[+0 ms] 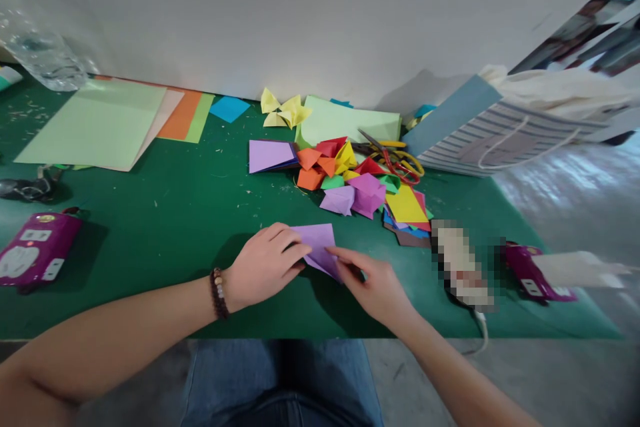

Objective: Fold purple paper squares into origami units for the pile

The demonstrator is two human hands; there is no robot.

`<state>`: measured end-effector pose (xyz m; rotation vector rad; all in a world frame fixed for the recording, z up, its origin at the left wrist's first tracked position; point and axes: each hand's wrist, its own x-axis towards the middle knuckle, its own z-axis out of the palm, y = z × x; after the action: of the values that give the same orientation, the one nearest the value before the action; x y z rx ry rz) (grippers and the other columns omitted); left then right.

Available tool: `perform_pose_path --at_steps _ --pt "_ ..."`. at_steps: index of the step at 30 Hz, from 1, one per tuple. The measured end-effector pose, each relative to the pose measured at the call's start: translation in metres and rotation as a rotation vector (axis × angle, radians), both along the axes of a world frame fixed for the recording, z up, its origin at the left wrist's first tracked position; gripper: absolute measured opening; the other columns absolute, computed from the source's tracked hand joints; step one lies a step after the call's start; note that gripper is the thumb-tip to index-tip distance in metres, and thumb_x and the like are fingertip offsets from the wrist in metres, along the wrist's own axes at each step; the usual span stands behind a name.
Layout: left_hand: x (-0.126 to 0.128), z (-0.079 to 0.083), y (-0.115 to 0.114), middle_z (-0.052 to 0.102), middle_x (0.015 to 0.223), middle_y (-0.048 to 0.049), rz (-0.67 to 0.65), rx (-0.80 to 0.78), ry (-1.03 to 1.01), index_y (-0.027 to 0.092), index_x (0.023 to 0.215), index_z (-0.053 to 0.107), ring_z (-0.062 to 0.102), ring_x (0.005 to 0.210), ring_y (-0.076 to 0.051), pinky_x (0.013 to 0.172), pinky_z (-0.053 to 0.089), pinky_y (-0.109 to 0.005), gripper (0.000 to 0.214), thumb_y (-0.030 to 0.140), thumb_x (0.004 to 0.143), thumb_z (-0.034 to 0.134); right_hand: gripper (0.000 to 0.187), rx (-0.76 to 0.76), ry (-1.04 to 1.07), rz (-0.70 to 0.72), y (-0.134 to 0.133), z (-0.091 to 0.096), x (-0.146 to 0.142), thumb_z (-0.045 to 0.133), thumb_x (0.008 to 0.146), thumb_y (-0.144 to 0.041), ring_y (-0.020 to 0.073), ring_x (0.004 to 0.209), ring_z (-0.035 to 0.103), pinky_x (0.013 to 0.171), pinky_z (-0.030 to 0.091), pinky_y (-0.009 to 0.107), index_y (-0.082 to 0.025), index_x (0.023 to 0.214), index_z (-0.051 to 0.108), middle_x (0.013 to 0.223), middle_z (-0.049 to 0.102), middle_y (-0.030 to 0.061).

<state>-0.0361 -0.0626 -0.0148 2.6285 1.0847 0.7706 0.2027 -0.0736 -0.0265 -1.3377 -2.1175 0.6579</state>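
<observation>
A sheet of purple paper is held just above the green table, near its front edge. My left hand, with a beaded bracelet at the wrist, grips the paper's left side between thumb and fingers. On the right side, my right hand pinches the lower edge, its index finger lying along the surface. Part of the paper is hidden under the left fingers. Beyond the hands lies a pile of folded paper pieces, among them a purple one and an orange one.
Paper stacks lie behind: purple squares, yellow-topped squares, large pale green sheets. Scissors rest by a striped paper bag. A blurred-out device with a cable and tissue packs flank the hands. A bottle stands far left.
</observation>
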Motion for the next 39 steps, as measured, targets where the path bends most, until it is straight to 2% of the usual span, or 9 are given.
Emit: perform_pose_path --at_steps 4,7,13,17,20,22,26,33,39 --pt "0.0 0.001 0.005 0.059 0.123 -0.0115 0.117 -0.125 -0.137 0.015 0.128 0.05 0.051 0.116 -0.023 0.101 0.044 -0.043 0.045 0.031 0.088 0.061 0.026 -0.289 0.197 -0.025 -0.005 0.004 0.001 0.05 0.087 -0.023 0.0152 0.064 0.067 0.057 0.056 0.026 -0.021 0.109 0.064 0.083 0.072 0.0029" --pt "0.001 0.001 0.009 0.064 0.116 -0.0077 0.167 -0.32 -0.256 0.018 0.131 0.049 0.06 0.104 -0.02 0.093 0.049 -0.037 0.048 0.03 0.086 0.062 0.021 -0.235 0.209 -0.019 -0.007 0.009 0.003 0.051 0.088 -0.026 0.0169 0.077 0.068 0.065 0.056 0.027 -0.022 0.106 0.062 0.088 0.07 0.0041" --pt "-0.001 0.003 0.012 0.065 0.081 0.0036 0.201 -0.566 -0.401 0.024 0.118 0.062 0.059 0.069 -0.01 0.065 0.046 -0.022 0.043 0.028 0.076 0.071 0.024 -0.123 0.194 -0.091 -0.009 0.014 -0.002 0.056 0.088 -0.03 0.0149 0.057 0.061 0.056 0.052 0.026 -0.024 0.111 0.053 0.066 0.065 -0.0022" --pt "-0.001 0.006 0.015 0.065 0.076 0.003 0.137 -0.74 -0.483 0.021 0.113 0.066 0.057 0.066 -0.01 0.06 0.045 -0.021 0.041 0.027 0.072 0.073 0.016 -0.076 0.208 -0.149 -0.009 0.014 -0.007 0.058 0.087 -0.031 0.0146 0.056 0.062 0.052 0.049 0.025 -0.024 0.1 0.054 0.065 0.066 -0.0015" --pt "-0.001 0.007 0.018 0.07 0.092 -0.0034 0.03 -0.895 -0.625 0.018 0.109 0.067 0.063 0.079 -0.014 0.067 0.05 -0.023 0.037 0.022 0.073 0.071 0.014 -0.071 0.194 -0.117 -0.01 0.018 -0.007 0.057 0.088 -0.03 0.0134 0.057 0.062 0.05 0.047 0.023 -0.023 0.1 0.057 0.067 0.067 -0.0012" --pt "-0.001 0.007 0.018 0.071 0.101 -0.0066 -0.035 -0.988 -0.738 0.017 0.116 0.063 0.066 0.085 -0.015 0.072 0.053 -0.025 0.042 0.019 0.074 0.068 0.015 -0.067 0.182 -0.091 -0.011 0.023 -0.007 0.056 0.088 -0.029 0.0121 0.054 0.06 0.048 0.046 0.022 -0.023 0.102 0.059 0.066 0.066 -0.002" --pt "0.0 0.004 0.017 0.073 0.096 -0.0068 -0.094 -1.183 -0.877 0.018 0.132 0.053 0.067 0.076 -0.014 0.069 0.055 -0.027 0.057 0.019 0.076 0.068 0.017 -0.086 0.166 -0.067 -0.013 0.031 -0.008 0.056 0.088 -0.028 0.011 0.05 0.058 0.045 0.045 0.022 -0.023 0.103 0.063 0.065 0.066 -0.0018" --pt "0.0 0.002 0.018 0.072 0.108 -0.0093 -0.114 -1.237 -0.898 0.018 0.121 0.064 0.067 0.083 -0.016 0.07 0.057 -0.028 0.049 0.023 0.073 0.073 0.02 -0.149 0.22 -0.081 -0.015 0.032 -0.008 0.057 0.088 -0.031 0.0117 0.049 0.056 0.043 0.043 0.023 -0.022 0.104 0.062 0.061 0.062 -0.0018" --pt "0.0 0.002 0.019 0.07 0.112 -0.0089 -0.101 -1.178 -0.88 0.019 0.117 0.067 0.066 0.081 -0.015 0.07 0.055 -0.027 0.044 0.019 0.073 0.071 0.019 -0.349 0.373 -0.038 -0.016 0.035 -0.006 0.057 0.088 -0.032 0.0116 0.048 0.057 0.042 0.044 0.023 -0.024 0.105 0.059 0.061 0.059 -0.0036"
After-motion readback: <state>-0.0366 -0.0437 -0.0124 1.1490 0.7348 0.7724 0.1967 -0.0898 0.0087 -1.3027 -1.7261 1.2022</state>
